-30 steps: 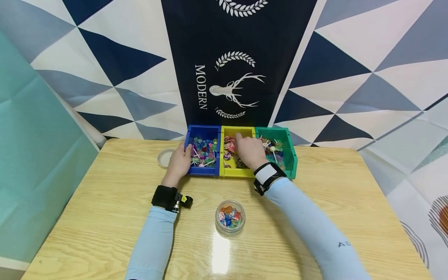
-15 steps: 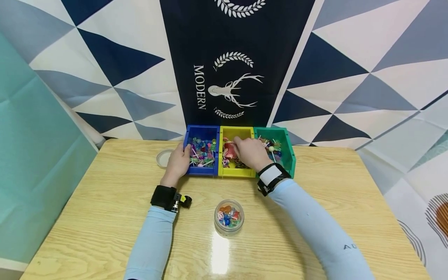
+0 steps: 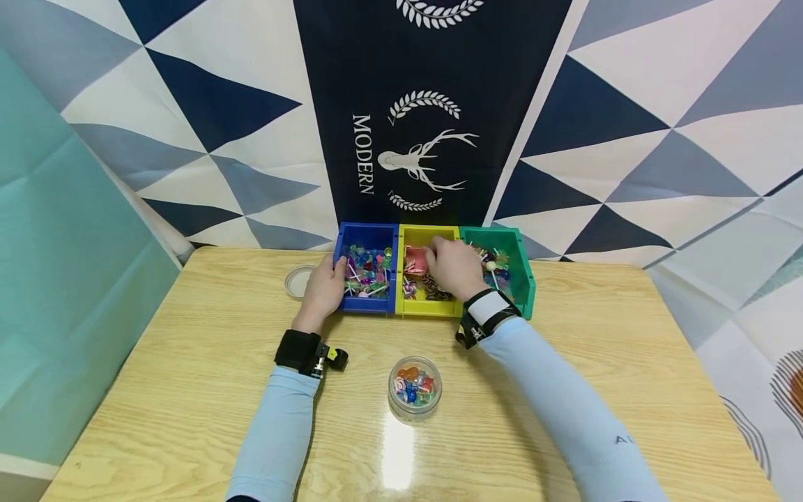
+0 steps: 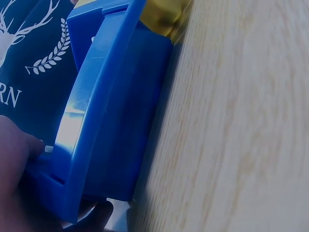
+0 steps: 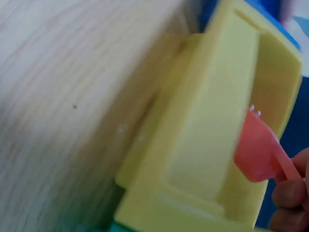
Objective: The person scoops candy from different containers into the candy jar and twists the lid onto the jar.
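Three joined bins stand at the table's back: a blue bin (image 3: 366, 305), a yellow bin (image 3: 429, 307) and a green bin (image 3: 525, 279), each with small candy-like pieces inside. My left hand (image 3: 323, 289) grips the blue bin's left wall, its thumb (image 4: 19, 150) over the rim. With curled fingers, my right hand (image 3: 458, 268) holds a red scoop (image 5: 257, 150) by its handle. The scoop's bowl is inside the yellow bin; in the head view my hand partly covers it and the pieces on that bin's right side.
A clear round jar (image 3: 415, 388) with colourful pieces stands nearer the front, between my forearms. Left of the blue bin lies a round lid (image 3: 298, 282), partly behind my left hand. A patterned backdrop (image 3: 401, 84) rises right behind the bins.
The red scoop shows more plainly in the yellow bin now, as my right hand has turned and shifted slightly. My left hand stays on the blue bin; the jar has not moved.
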### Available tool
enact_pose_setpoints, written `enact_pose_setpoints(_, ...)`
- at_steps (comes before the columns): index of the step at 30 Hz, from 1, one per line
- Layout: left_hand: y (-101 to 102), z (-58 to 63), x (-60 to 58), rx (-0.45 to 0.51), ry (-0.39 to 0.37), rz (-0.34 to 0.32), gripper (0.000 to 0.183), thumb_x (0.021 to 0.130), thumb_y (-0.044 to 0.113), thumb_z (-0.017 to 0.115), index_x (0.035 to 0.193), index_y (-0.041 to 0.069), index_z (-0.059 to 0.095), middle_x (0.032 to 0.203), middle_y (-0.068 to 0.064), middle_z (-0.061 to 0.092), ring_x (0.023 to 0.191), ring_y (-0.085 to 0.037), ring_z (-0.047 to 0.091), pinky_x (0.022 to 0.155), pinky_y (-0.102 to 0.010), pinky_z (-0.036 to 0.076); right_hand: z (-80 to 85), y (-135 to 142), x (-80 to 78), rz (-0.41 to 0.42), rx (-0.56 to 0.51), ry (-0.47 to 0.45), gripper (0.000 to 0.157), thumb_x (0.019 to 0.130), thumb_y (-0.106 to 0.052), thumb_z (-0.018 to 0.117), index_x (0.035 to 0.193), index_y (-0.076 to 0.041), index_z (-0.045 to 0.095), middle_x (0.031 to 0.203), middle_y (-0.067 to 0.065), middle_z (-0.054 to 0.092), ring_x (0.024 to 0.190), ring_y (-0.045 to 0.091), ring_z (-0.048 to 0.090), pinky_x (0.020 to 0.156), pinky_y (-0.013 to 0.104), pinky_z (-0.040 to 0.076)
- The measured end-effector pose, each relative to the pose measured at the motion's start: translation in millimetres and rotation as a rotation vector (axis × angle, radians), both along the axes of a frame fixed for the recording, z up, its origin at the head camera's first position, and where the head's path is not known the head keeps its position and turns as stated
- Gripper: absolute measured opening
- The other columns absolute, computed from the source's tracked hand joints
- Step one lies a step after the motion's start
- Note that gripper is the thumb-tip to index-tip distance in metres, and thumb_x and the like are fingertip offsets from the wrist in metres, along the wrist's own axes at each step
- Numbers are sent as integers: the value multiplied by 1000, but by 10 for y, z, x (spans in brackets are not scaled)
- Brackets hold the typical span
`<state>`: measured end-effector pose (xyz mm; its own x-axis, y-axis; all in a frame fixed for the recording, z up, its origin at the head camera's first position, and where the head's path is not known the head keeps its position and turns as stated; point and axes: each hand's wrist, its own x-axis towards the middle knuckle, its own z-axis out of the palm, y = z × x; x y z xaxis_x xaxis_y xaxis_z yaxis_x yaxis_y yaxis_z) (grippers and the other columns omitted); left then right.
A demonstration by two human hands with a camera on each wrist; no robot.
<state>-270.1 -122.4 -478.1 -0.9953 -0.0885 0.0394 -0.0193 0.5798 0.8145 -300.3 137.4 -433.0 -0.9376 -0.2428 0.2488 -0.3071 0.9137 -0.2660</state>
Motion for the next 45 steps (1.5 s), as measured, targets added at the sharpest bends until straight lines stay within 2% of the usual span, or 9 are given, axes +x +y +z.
enact_pose_setpoints(5, -3, 10, 0, 2, -4, -5, 43, 110, 35, 34, 135, 3, 49, 123, -20, 60, 114, -33, 57, 98, -52, 43, 53, 116, 53, -16, -117, -63, 42, 99, -44, 60, 72, -11, 55, 55, 2, 45, 50, 23, 48, 46, 33, 31)
enact_pose_setpoints(11, -8, 20, 4, -11, 3, 3, 44, 110, 35, 34, 136, 3, 49, 125, -20, 60, 117, -34, 57, 100, -52, 42, 71, 199, 86, -12, -162, -69, 36, 99, -34, 60, 70, -12, 56, 56, 1, 45, 50, 21, 46, 45, 31, 29)
enact_pose_setpoints(16, 0, 27, 10, -11, 13, 1, 42, 110, 33, 35, 134, 2, 50, 123, -20, 61, 115, -34, 57, 99, -52, 42, 61, 294, 144, -10, -252, -52, 38, 98, -32, 60, 67, -12, 53, 54, 1, 43, 48, 21, 43, 47, 32, 27)
enact_pose_setpoints(24, 2, 47, 25, 4, 4, -2, 42, 110, 32, 36, 135, 2, 50, 124, -21, 60, 116, -35, 57, 100, -53, 42, 62, 424, 336, -92, -418, -16, 37, 99, -33, 62, 69, -11, 58, 55, 2, 48, 48, 21, 46, 44, 31, 26)
enact_pose_setpoints(30, 3, 46, 26, 6, 4, 4, 41, 110, 32, 36, 133, 2, 50, 122, -20, 61, 113, -34, 58, 98, -52, 43, 82, 498, 506, -108, -490, 34, 38, 99, -35, 62, 72, -9, 60, 58, 4, 50, 54, 22, 46, 49, 32, 28)
enact_pose_setpoints(35, 18, 41, 29, 3, -3, 2, 43, 110, 35, 34, 132, 2, 51, 121, -20, 61, 110, -33, 58, 96, -52, 44, 61, 587, 682, -128, -568, 18, 43, 99, -41, 62, 71, -9, 59, 58, 4, 48, 55, 23, 44, 48, 31, 28)
enact_pose_setpoints(38, 20, 42, 31, 0, -6, -1, 43, 110, 35, 34, 132, 2, 51, 120, -20, 61, 110, -33, 58, 96, -51, 44, 66, 634, 799, -103, -593, -10, 43, 99, -41, 62, 70, -9, 59, 56, 3, 45, 53, 22, 43, 49, 29, 28)
enact_pose_setpoints(45, 6, 41, 20, -14, -4, 3, 41, 110, 34, 34, 130, 2, 51, 116, -20, 61, 105, -33, 58, 93, -51, 44, 208, 695, 1053, 45, -570, -89, 32, 99, -34, 65, 74, -13, 61, 54, 0, 39, 50, 20, 40, 48, 29, 29)
